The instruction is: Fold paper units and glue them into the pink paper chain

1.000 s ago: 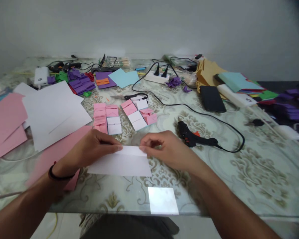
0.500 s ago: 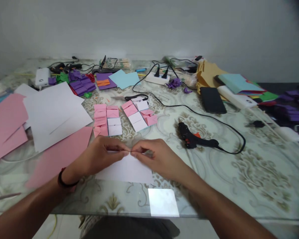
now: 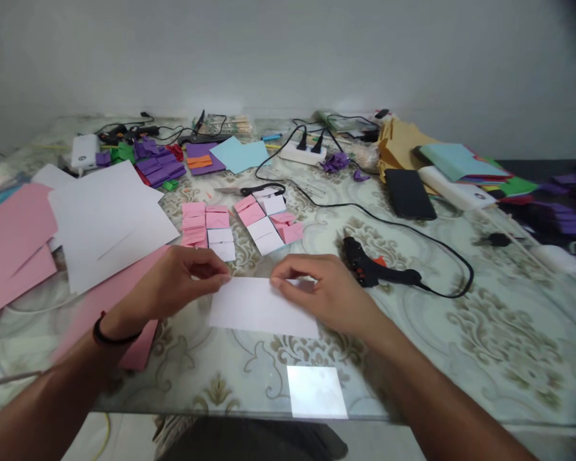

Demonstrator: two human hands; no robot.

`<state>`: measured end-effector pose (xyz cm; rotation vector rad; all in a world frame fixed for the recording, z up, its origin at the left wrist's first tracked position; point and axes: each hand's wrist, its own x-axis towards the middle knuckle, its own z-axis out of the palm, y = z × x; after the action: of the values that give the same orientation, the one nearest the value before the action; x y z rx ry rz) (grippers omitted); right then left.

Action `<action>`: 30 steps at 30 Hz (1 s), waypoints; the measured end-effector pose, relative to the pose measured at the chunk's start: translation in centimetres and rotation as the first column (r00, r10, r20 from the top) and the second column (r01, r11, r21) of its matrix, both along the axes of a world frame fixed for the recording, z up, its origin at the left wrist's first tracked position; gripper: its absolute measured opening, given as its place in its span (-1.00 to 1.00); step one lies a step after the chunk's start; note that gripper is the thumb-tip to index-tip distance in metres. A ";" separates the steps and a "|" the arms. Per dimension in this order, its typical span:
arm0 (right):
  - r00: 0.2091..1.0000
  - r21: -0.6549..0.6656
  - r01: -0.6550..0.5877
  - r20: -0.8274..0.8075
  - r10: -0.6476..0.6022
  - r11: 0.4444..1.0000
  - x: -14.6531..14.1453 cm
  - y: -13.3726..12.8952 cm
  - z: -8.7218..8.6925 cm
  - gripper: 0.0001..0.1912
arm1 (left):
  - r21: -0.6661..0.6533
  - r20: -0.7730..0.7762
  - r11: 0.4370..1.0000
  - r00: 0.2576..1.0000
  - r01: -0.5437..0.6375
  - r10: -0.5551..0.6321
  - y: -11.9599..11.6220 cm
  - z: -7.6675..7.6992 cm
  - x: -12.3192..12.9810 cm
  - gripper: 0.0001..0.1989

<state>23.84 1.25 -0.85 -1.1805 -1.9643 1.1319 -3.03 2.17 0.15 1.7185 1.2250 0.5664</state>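
A white sheet of paper (image 3: 256,312) lies in front of me near the table's middle. My left hand (image 3: 187,278) pinches its far left corner between thumb and fingers. Along the same far edge, right of its middle, my right hand (image 3: 321,291) grips the sheet and hides its far right corner. Just beyond my hands are two groups of small folded pink and white papers, a left one (image 3: 219,218) and a right one (image 3: 267,234).
To the right lies a black glue gun (image 3: 381,272) with its cord curling back. Scissors (image 3: 264,189) rest behind the folded papers. Large white sheets (image 3: 108,221) and pink sheets (image 3: 16,243) spread on the left. A black phone (image 3: 409,193) and a power strip (image 3: 303,152) sit farther back.
My hands were together at the middle of the paper's far edge. They have now spread apart along it, the left hand going left and the right hand right, and the paper sits farther right.
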 end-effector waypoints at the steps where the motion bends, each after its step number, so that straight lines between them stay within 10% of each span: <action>1: 1.000 -0.015 0.016 -0.003 -0.016 1.000 0.4 0.4 0.0 -0.85 | 0.016 -0.009 1.000 1.000 -0.017 0.017 0.4 0.1 -0.5 -0.83; 7: 1.000 -0.131 -0.001 -0.020 -0.001 0.991 1.0 1.5 -0.9 -0.79 | 0.116 -0.005 0.986 0.993 -0.117 0.119 1.0 0.1 -1.0 -0.71; 13: 0.997 -0.210 -0.069 -0.052 0.059 0.975 -0.2 0.8 -1.8 -0.80 | -0.040 -0.013 0.997 0.997 0.071 -0.072 -0.4 -1.7 1.3 -0.72; 30: 0.968 -0.189 0.055 -0.229 -0.098 0.980 -0.7 0.4 -2.0 -0.79 | 0.022 0.254 0.991 0.959 -0.133 0.123 -1.3 -2.0 1.8 -0.87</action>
<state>23.13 1.61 -2.80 -1.1421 -1.6497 1.3666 -1.26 0.91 -1.86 1.5508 1.1524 0.8647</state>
